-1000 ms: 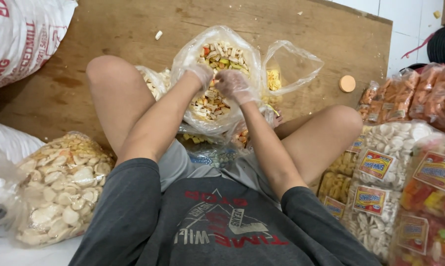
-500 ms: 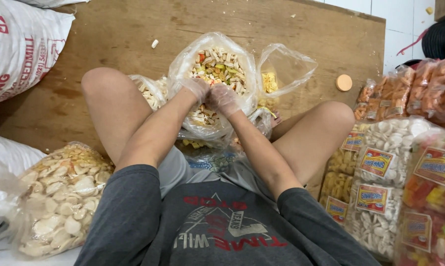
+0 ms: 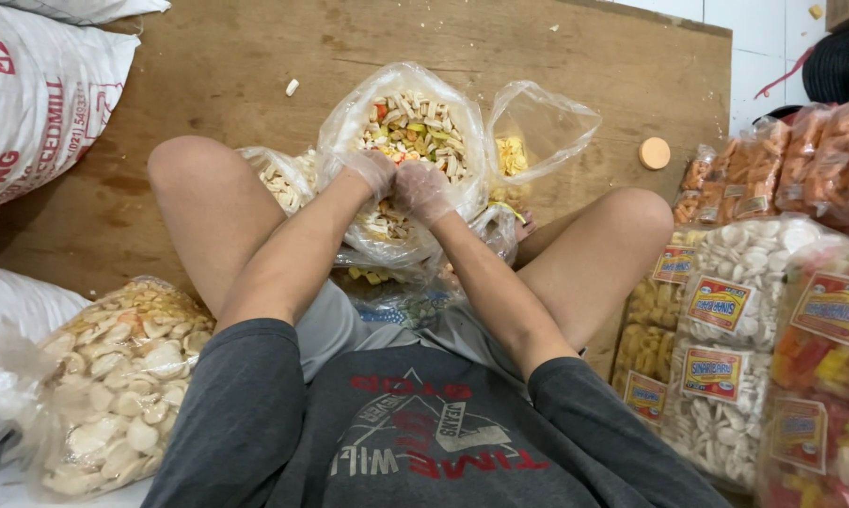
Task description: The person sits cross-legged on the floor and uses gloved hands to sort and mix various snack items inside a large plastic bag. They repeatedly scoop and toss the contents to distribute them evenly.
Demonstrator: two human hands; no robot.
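Both gloved hands, left hand (image 3: pixel 370 172) and right hand (image 3: pixel 422 191), clenched the filled mixed-cracker bag (image 3: pixel 415 132) at its neck; it was not yet tied.

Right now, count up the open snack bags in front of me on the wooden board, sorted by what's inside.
Mixed coloured crackers, held by left hand and right hand: 1
Pale crackers: 1
Yellow crackers: 1
Total: 3 open bags.

A clear plastic bag of mixed crackers (image 3: pixel 407 141) sits on the brown wooden board (image 3: pixel 208 75), between the knees; packed cracker bags (image 3: pixel 735 339) lie right, a white printed sack (image 3: pixel 39 94) left.
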